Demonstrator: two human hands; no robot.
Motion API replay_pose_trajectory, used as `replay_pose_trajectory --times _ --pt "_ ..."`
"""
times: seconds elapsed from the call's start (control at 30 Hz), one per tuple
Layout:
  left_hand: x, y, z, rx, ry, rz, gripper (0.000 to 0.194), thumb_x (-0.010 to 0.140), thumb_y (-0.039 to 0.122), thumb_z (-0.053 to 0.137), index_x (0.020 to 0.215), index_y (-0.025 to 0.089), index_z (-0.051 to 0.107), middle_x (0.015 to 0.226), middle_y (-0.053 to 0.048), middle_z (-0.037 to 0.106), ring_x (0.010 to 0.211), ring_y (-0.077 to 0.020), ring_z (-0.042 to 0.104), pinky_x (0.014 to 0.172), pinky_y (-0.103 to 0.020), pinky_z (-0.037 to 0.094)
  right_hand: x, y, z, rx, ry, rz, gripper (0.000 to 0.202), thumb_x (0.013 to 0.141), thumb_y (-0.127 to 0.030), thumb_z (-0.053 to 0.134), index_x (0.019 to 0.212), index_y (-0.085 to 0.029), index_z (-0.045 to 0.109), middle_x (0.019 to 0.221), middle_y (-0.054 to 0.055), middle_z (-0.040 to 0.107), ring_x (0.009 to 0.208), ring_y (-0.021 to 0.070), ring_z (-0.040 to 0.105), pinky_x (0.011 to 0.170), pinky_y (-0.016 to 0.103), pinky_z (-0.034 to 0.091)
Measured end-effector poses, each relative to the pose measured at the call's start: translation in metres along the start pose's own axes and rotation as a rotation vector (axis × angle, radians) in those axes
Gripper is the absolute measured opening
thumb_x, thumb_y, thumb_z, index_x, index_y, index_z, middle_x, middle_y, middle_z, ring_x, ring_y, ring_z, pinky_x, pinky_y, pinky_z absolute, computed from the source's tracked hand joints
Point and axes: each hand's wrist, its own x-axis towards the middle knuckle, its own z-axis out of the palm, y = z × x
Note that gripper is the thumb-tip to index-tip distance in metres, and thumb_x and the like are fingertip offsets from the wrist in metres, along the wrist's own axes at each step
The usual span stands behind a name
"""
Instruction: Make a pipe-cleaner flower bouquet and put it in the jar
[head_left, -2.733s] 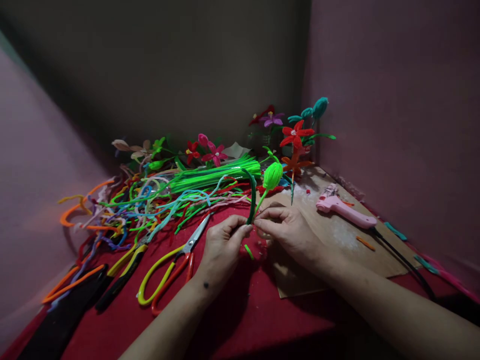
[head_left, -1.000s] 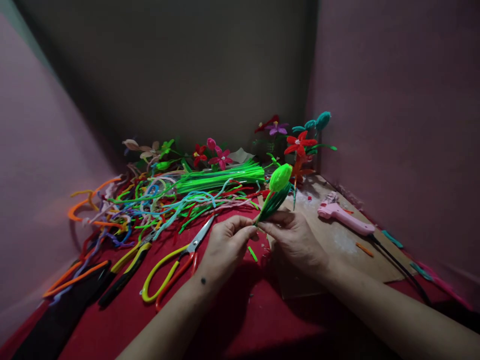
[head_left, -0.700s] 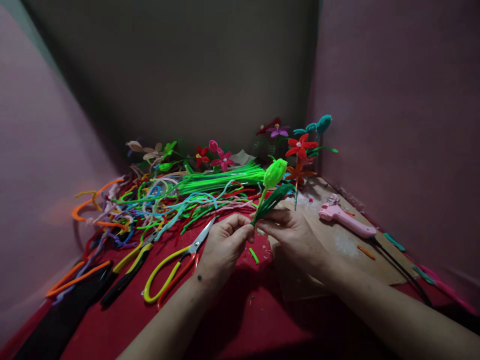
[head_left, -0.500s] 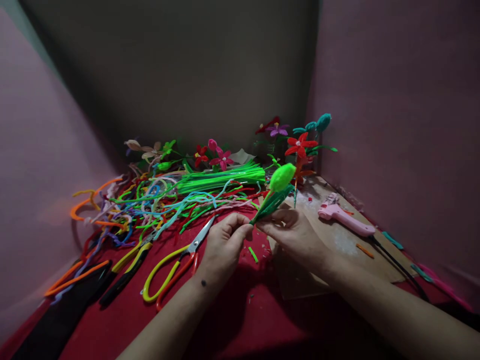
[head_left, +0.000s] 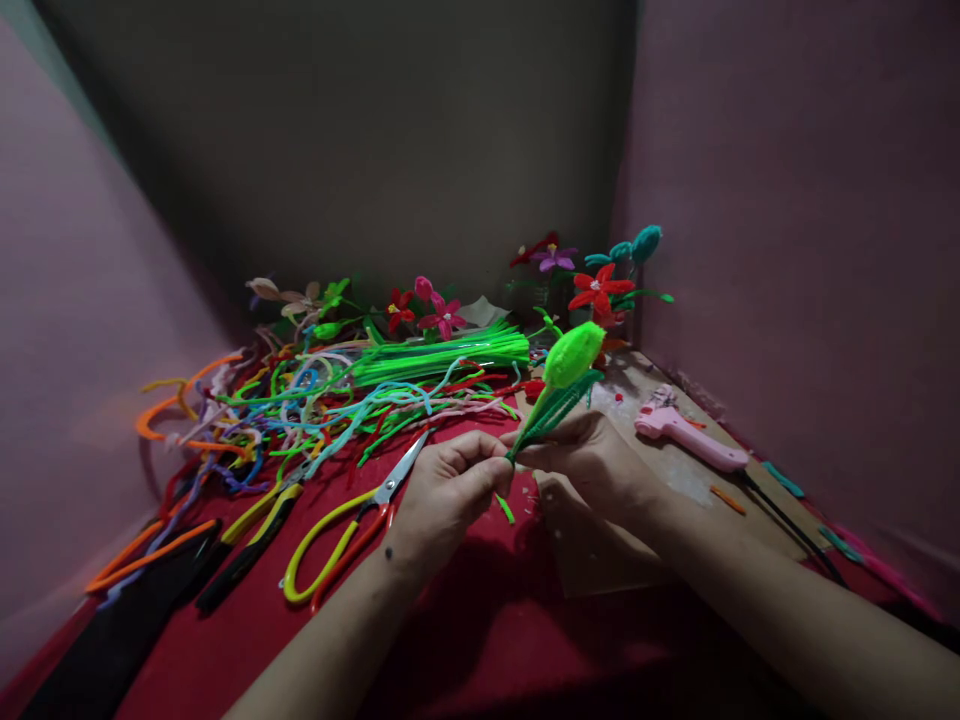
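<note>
The left hand [head_left: 459, 488] has its fingers closed on the foot of the stem [head_left: 537, 420], thumb against forefinger. The right hand [head_left: 604, 468] reaches in from the other side, its fingertips behind the stem and the leaf [head_left: 561, 408]; whether those fingers grip or only brace, I cannot tell. The bud [head_left: 574, 356] tops the stem, tilted to the right, held up above the counter [head_left: 457, 650] between the hands and the bundle [head_left: 450, 357]. The dark leaf lies close along the stem, under the bud.

The pinch looks like the weak point: it sits at the very bottom, so a top-heavy bud could swing or twist the stem if the left fingers slackened. The leaf might then slide or splay away, as its join is hidden by the fingers. Pressing hard from the right could bend the stem, which looks soft.

The scissors [head_left: 390, 486] lie just beside the left hand with blades apart, so a careless sweep could meet an edge. The glue gun [head_left: 690, 432] rests on the cardboard [head_left: 772, 515]; a snagged cord [head_left: 796, 532] could drag it, and if hot, burn.
</note>
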Motion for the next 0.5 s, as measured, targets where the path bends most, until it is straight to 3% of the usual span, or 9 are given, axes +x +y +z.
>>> replay_pose_trajectory --times 0.33,0.5 --pt "0.005 -0.003 -0.011 -0.268 -0.369 -0.26 0.022 0.059 0.028 0.07 0.061 0.01 0.057 0.045 0.001 0.048 0.038 -0.0035 0.033 0.039 -0.019 0.01 -0.002 -0.014 0.002 0.053 -0.194 0.105 0.009 0.062 -0.029 0.073 0.062 -0.02 0.069 0.062 -0.002 0.063 0.056 0.0098 0.054 0.056 0.025 0.045" --pt "0.004 -0.001 -0.014 -0.358 -0.473 -0.339 0.021 0.056 0.024 0.071 0.058 0.01 0.056 0.043 0.0 0.049 0.036 -0.0038 0.035 0.037 -0.019 0.008 -0.003 -0.002 -0.008 0.015 -0.171 0.099 0.015 0.063 -0.024 0.073 0.077 -0.02 0.068 0.073 -0.001 0.064 0.061 0.0101 0.055 0.059 0.025 0.047"
